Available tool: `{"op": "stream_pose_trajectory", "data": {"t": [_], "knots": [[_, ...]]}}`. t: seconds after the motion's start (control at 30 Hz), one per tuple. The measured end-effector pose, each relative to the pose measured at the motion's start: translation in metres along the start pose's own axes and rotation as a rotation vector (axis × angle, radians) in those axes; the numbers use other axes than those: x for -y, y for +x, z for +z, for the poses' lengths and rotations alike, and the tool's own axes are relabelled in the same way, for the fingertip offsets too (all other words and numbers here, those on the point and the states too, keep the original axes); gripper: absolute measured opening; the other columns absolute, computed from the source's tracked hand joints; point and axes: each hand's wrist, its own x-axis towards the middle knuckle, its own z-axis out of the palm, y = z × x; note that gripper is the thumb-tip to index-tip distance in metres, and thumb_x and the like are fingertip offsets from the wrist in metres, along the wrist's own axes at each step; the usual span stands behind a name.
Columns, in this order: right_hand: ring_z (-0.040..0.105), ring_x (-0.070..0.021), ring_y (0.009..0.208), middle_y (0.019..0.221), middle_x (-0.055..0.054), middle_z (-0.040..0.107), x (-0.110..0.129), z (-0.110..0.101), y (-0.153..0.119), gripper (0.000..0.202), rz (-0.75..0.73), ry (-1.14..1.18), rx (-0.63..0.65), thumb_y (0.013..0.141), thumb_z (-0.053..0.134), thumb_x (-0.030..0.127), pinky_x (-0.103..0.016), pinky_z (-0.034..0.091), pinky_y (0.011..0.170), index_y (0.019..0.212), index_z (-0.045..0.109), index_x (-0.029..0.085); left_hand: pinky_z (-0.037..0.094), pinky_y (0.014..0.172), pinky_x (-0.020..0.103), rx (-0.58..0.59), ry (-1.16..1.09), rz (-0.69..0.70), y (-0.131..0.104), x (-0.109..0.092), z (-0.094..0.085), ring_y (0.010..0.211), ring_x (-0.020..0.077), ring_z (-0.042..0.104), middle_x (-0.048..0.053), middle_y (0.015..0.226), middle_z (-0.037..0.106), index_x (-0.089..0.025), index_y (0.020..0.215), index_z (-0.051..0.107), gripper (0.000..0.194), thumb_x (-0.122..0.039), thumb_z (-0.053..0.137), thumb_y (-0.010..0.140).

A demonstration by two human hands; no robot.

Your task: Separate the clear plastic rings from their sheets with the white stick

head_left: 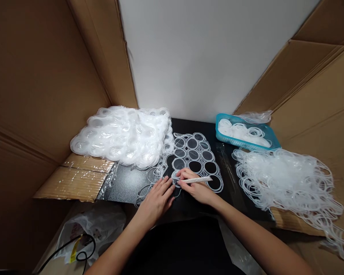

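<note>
A translucent sheet of joined rings (193,154) lies on the black work surface in front of me. My left hand (157,196) rests on the sheet's lower left edge, fingers stretched out and lying flat. In a pinch grip, my right hand (196,187) holds a slim white pen-like tool (199,179), its tip hidden by the fingers. Both hands meet at a small whitish ring (176,176) at the sheet's near corner. Loose ring-shaped strips (145,190) lie just left of my left hand.
A thick stack of translucent ring sheets (126,137) stands at the left. At the back right, a blue plastic basket (248,145) holds white rings. A tangled heap of ring-holed sheets (286,179) hangs over the right edge. Cardboard walls (46,76) enclose both sides.
</note>
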Motion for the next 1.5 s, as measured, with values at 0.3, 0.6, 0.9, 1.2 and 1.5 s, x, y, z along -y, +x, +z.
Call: {"op": "stream_pose_trajectory", "data": {"t": [0.3,0.6,0.9,1.2,1.5], "knots": [[0.055,-0.0252,0.111,0.118,-0.011,0.059,-0.016,0.026,-0.012,0.021,-0.392,-0.369,-0.065,0.096,0.041,0.011,-0.044,0.051,0.098,0.107,0.056,0.020,0.044,0.112,0.048,-0.015,0.000,0.015,0.003,0.000,0.000,0.137,0.0273,0.048,0.012,0.141,0.057,-0.014,0.132,0.055,0.037,-0.013,0.052,0.094],[0.058,-0.0236,0.110,0.118,-0.010,0.062,-0.016,0.017,-0.016,0.014,-0.350,-0.337,-0.064,0.098,0.043,0.012,-0.045,0.052,0.098,0.099,0.053,0.021,0.043,0.113,0.049,-0.014,-0.025,0.021,0.002,0.002,0.000,0.138,0.0266,0.047,0.012,0.142,0.055,-0.015,0.131,0.055,0.036,-0.014,0.050,0.096],[0.058,-0.0245,0.106,0.114,-0.011,0.063,-0.018,0.016,-0.017,0.018,-0.384,-0.364,-0.086,0.097,0.042,0.010,-0.044,0.053,0.094,0.107,0.053,0.020,0.042,0.114,0.050,0.032,-0.046,0.036,0.001,0.003,-0.005,0.141,0.0274,0.042,0.012,0.144,0.053,-0.016,0.128,0.056,0.035,-0.011,0.050,0.094],[0.058,-0.0256,0.105,0.111,-0.011,0.064,-0.026,0.018,-0.010,0.022,-0.303,-0.413,-0.177,0.098,0.038,0.012,-0.043,0.052,0.093,0.103,0.058,0.021,0.038,0.115,0.049,0.106,0.006,0.062,0.003,0.001,-0.012,0.142,0.0287,0.039,0.006,0.152,0.046,-0.018,0.129,0.056,0.037,-0.010,0.048,0.093],[0.061,-0.0221,0.081,0.091,-0.005,0.068,-0.046,-0.071,-0.003,0.028,0.133,-0.203,-0.711,0.097,0.044,0.043,-0.034,0.048,0.076,0.091,0.061,0.022,0.039,0.110,0.047,0.123,0.039,0.071,0.007,0.000,-0.020,0.137,0.0285,0.047,0.003,0.143,0.056,-0.022,0.121,0.058,0.030,-0.013,0.052,0.093]]}}
